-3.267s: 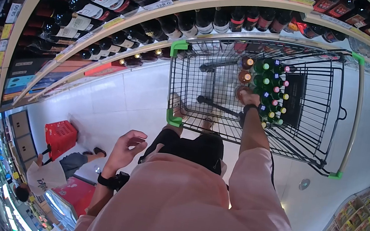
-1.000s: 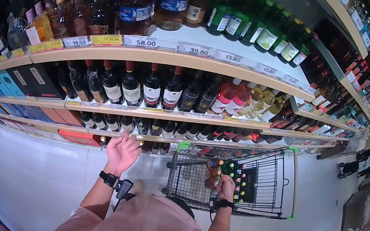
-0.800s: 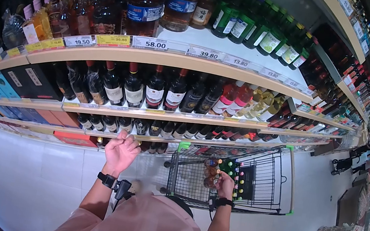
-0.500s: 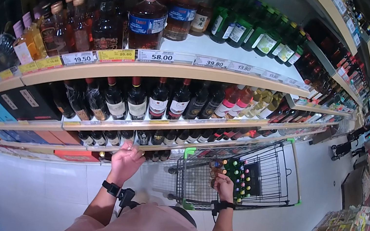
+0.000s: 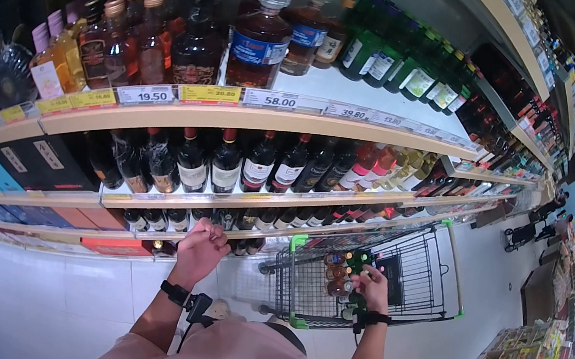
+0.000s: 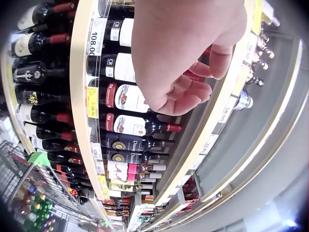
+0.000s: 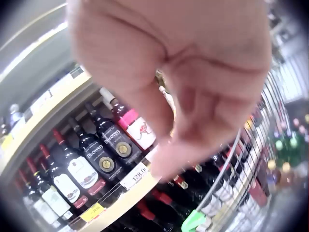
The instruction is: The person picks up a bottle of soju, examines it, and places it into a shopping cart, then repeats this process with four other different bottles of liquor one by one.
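Observation:
My left hand point(image 5: 201, 253) is raised in front of the lower wine shelves, its fingers loosely curled and holding nothing. Red-capped wine bottles point(image 6: 128, 96) show behind it in the left wrist view. My right hand point(image 5: 373, 288) hovers over the shopping cart point(image 5: 298, 244), fingers loosely bent, with nothing in its grasp. A gap shows between thumb and fingers point(image 7: 181, 154) in the right wrist view. Below that hand in the cart stand amber bottles point(image 5: 337, 274) and green bottles point(image 5: 360, 258), partly hidden by it.
The upper shelf holds a square whisky decanter point(image 5: 258, 51) and green bottles point(image 5: 366, 49). Wine bottles point(image 5: 257, 168) line the shelf beneath. Gift boxes point(image 5: 37, 162) sit at left. A snack rack point(image 5: 517, 358) stands on the floor at right, and a stroller point(image 5: 520, 234) is farther off.
The head view has risen from the cart to the shelves. My right hand has left an amber bottle in the cart and lifted; my left hand has come up before the shelves.

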The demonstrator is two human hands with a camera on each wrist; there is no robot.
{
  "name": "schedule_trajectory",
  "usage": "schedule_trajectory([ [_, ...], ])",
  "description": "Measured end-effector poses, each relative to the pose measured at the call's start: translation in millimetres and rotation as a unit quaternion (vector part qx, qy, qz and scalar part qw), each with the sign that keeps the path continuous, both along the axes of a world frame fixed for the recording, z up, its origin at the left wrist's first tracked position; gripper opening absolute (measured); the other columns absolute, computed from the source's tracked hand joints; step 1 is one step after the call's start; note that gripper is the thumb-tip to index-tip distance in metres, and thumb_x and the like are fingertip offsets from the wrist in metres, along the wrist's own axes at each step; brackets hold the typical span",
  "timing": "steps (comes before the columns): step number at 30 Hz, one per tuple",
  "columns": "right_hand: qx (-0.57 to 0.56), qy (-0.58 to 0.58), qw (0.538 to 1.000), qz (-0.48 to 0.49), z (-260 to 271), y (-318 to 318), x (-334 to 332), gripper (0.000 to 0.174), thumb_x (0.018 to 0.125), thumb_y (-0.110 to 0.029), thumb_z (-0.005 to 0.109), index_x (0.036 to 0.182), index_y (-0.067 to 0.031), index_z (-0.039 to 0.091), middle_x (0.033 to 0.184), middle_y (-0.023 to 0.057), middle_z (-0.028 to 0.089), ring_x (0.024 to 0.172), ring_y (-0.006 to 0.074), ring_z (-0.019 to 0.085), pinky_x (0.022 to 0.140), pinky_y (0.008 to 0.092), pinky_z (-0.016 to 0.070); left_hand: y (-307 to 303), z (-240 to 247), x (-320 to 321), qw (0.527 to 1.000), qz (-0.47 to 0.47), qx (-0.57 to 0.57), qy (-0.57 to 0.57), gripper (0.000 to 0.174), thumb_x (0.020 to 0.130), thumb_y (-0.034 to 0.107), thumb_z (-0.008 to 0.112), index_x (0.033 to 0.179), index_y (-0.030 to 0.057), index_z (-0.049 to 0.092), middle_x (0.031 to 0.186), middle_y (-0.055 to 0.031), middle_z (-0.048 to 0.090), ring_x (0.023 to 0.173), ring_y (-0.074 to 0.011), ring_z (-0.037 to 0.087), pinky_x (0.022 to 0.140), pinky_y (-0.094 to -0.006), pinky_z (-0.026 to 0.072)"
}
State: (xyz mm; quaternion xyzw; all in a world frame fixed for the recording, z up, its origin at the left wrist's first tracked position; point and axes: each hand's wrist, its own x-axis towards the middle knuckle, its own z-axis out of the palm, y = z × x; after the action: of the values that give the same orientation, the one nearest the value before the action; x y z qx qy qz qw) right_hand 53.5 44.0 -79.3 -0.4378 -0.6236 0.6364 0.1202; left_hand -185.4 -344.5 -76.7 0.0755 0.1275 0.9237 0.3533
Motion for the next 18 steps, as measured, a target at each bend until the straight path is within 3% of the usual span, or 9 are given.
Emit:
schedule_trajectory([
  [2, 0.061, -0.011, 0.988, 0.141, 33.5, -0.6, -16.0, 0.047, 0.090, -0.007, 0.068, 0.133, 0.0040, 0.051, 0.103, 0.0113, 0.068, 0.087, 0.0168, 0.067, 0.069, 0.0286, 0.0565, -3.8, 4.2, 0.0, 1.000, 0.008, 0.001, -0.009, 0.009, 0.088, 0.013, 0.061, 0.095, 0.0140, 0.055, 0.090, -0.0016, 0.051, 0.082, -0.0157, 0.046, 0.077, -0.0335, 0.0388],
  [4, 0.067, -0.037, 0.971, 0.226, 58.1, 16.3, -40.4, 0.049, 0.087, -0.008, 0.073, 0.130, 0.0036, 0.053, 0.110, 0.0116, 0.066, 0.093, 0.0158, 0.066, 0.073, 0.0282, 0.0564, -7.6, 7.8, 0.4, 1.000, 0.016, 0.010, -0.005, 0.010, 0.088, 0.013, 0.061, 0.096, 0.0124, 0.055, 0.090, -0.0028, 0.052, 0.082, -0.0167, 0.046, 0.077, -0.0338, 0.0390],
  [6, 0.111, 0.010, 0.965, 0.238, 94.0, 20.4, -70.6, 0.037, 0.089, -0.009, 0.070, 0.122, 0.0032, 0.057, 0.098, 0.0096, 0.069, 0.083, 0.0156, 0.067, 0.071, 0.0282, 0.0567, -12.7, 11.3, 1.9, 0.999, 0.027, 0.018, 0.000, 0.010, 0.089, 0.015, 0.060, 0.097, 0.0115, 0.055, 0.091, -0.0034, 0.052, 0.082, -0.0171, 0.046, 0.077, -0.0340, 0.0392],
  [10, 0.175, 0.098, 0.944, 0.261, 205.2, -16.9, -132.8, 0.031, 0.093, -0.007, 0.064, 0.121, 0.0025, 0.056, 0.090, 0.0103, 0.069, 0.074, 0.0141, 0.065, 0.068, 0.0254, 0.0531, -23.3, 11.7, 7.1, 0.998, 0.046, 0.040, 0.003, 0.012, 0.091, 0.019, 0.056, 0.100, 0.0107, 0.056, 0.092, -0.0037, 0.053, 0.083, -0.0170, 0.047, 0.079, -0.0342, 0.0398],
  [12, 0.227, 0.194, 0.910, 0.287, 229.9, -17.2, -169.6, 0.031, 0.094, -0.006, 0.062, 0.122, 0.0026, 0.054, 0.094, 0.0098, 0.069, 0.077, 0.0146, 0.065, 0.070, 0.0268, 0.0530, -27.8, 12.5, 8.5, 0.998, 0.054, 0.039, 0.021, 0.014, 0.092, 0.021, 0.053, 0.101, 0.0121, 0.057, 0.093, -0.0029, 0.053, 0.085, -0.0164, 0.049, 0.079, -0.0339, 0.0404],
  [16, 0.323, 0.242, 0.862, 0.307, 297.8, -80.5, -234.4, 0.045, 0.092, -0.016, 0.068, 0.130, 0.0005, 0.052, 0.118, 0.0128, 0.061, 0.097, 0.0181, 0.062, 0.082, 0.0313, 0.0525, -33.0, 3.7, 11.6, 0.997, 0.062, 0.053, 0.002, 0.015, 0.091, 0.018, 0.056, 0.103, 0.0096, 0.057, 0.093, -0.0056, 0.054, 0.082, -0.0178, 0.048, 0.080, -0.0357, 0.0407],
  [18, 0.371, 0.231, 0.844, 0.311, 313.4, -103.8, -262.4, 0.061, 0.086, -0.029, 0.075, 0.133, -0.0004, 0.050, 0.125, 0.0153, 0.057, 0.105, 0.0212, 0.060, 0.088, 0.0346, 0.0512, -34.4, -4.6, 13.8, 0.996, 0.062, 0.059, -0.003, 0.016, 0.091, 0.018, 0.056, 0.104, 0.0095, 0.058, 0.094, -0.0065, 0.055, 0.083, -0.0182, 0.050, 0.081, -0.0364, 0.0417],
])
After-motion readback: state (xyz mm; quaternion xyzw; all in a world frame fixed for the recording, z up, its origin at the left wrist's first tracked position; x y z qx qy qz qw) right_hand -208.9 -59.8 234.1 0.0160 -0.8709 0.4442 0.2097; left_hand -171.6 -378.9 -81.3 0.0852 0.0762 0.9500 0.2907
